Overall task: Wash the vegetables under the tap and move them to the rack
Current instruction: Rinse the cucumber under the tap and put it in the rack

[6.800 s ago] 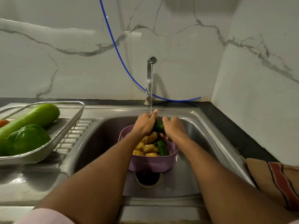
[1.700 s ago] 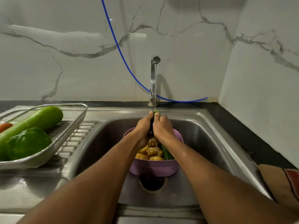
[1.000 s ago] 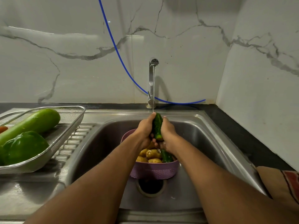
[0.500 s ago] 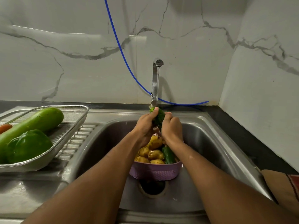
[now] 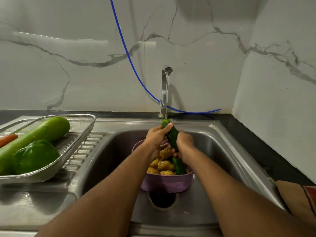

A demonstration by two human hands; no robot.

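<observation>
Both hands were up under the tap [image 5: 165, 86], and a thin stream fell straight onto the top end of the cucumber [image 5: 171, 135]. The left hand [image 5: 156, 141] curled around its upper part, thumb pressed near the tip; the right hand [image 5: 184, 142] gripped the lower part, so the cucumber stood tilted between them above the purple colander [image 5: 166, 184]. That colander sat in the sink [image 5: 222, 151], right over the drain, holding wet potatoes [image 5: 165, 166] and a second cucumber [image 5: 178, 166] at its right side. Over on the left draining board, the wire rack [image 5: 77, 139] carried a long pale-green bottle gourd [image 5: 37, 134], a green bell pepper [image 5: 35, 156] in front of it and a carrot [image 5: 7, 139] at the frame's left edge.
</observation>
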